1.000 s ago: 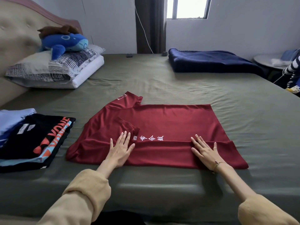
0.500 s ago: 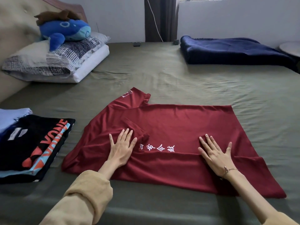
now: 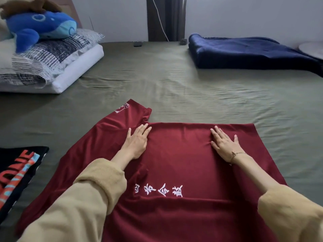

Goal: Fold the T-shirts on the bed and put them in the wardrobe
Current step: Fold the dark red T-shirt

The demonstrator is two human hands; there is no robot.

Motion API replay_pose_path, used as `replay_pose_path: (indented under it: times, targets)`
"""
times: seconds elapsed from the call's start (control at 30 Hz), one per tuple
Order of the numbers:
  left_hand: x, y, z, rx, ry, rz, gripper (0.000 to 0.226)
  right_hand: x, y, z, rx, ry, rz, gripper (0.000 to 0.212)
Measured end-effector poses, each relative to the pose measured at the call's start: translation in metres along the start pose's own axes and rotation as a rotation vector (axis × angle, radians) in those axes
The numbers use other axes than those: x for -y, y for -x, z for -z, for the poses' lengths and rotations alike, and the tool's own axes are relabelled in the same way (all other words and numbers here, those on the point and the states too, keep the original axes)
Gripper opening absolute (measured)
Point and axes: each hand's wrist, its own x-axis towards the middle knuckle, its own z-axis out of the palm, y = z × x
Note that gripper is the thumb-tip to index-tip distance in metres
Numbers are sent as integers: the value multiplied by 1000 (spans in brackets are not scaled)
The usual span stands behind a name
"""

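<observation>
Grip: neither hand grasps anything; the left hand (image 3: 137,143) and right hand (image 3: 225,145) both lie flat, fingers straight, palms pressing down on the red T-shirt (image 3: 174,163).
Hand placement: both sit near the far edge of the shirt's body, the left one just beside the root of the sleeve (image 3: 130,110) that sticks out to the far left, the right one toward the right side, well apart from its partner.
Shirt position: spread on the green bed sheet (image 3: 192,88) at the near centre, white printed characters (image 3: 158,190) facing up between the forearms.
Change: a second ago the palms rested on the near part of the shirt, close to the printed line; now they press well beyond it, up by the far edge.
Meaning: the hands appear to have swept the cloth from near to far, so smoothing looks about finished and the fabric lies flat enough for a crease.
Step in hand: likely flattening before tucking the loose sleeve inward and doubling the body over.
Progress: this shirt is not yet a compact stack; a black printed T-shirt (image 3: 15,175) already lies folded at the near left.
Surroundings: a blue plush toy (image 3: 42,27) rests on pillows (image 3: 52,63) at the far left; a navy blanket (image 3: 244,51) lies far right.
</observation>
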Motion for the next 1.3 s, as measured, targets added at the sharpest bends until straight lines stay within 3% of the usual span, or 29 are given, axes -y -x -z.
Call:
replay_pose_path:
  times: [0.13, 0.23, 0.4, 0.5, 0.87, 1.3]
  targets:
    - [-3, -35, 11, 62, -266, -108, 76, -13, -32, 14, -45, -21, -12, 67]
    - [-1, -49, 17, 65, -431, -148, 76, -20, -45, 20, -70, 90, -16, 74]
    - [14, -44, 32, -55, -688, -254, 38, -27, -38, 26, -245, 233, 38, 34]
    - [19, -31, 39, -53, -810, -308, 31, -31, -19, 28, -274, 260, 55, 25]
    - [25, 66, 56, 80, -1003, -285, 31, -29, 72, 15, -297, 401, -6, 27]
    - [6, 161, 33, 58, -969, -377, 28, -29, 146, 2, -282, 462, -22, 39]
